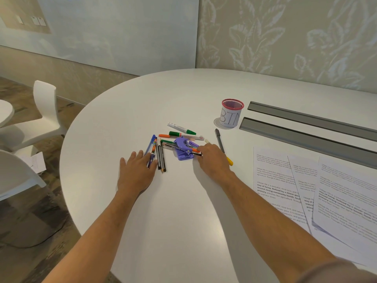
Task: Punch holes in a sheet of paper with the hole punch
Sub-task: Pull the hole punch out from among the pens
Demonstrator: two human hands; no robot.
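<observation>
A purple hole punch [183, 149] lies in the middle of the white table [163, 211], among loose pens, with a black pen and an orange pen lying across it. My right hand [212, 158] is at the punch's right side, knuckles up and fingers bent, fingertips at those pens. Whether it pinches anything is hidden under the hand. My left hand [135, 172] lies flat to the left, its straight fingers resting on some blue pens [151, 150]. Printed sheets of paper [285, 180] lie spread at the right.
Green and orange markers [181, 128] lie behind the punch. A grey pen [220, 139] and a yellow marker [230, 161] lie by my right hand. A red mesh cup labelled BIN [231, 114] stands at the back. Grey cable slots [306, 131] run right. White chairs [43, 111] stand left.
</observation>
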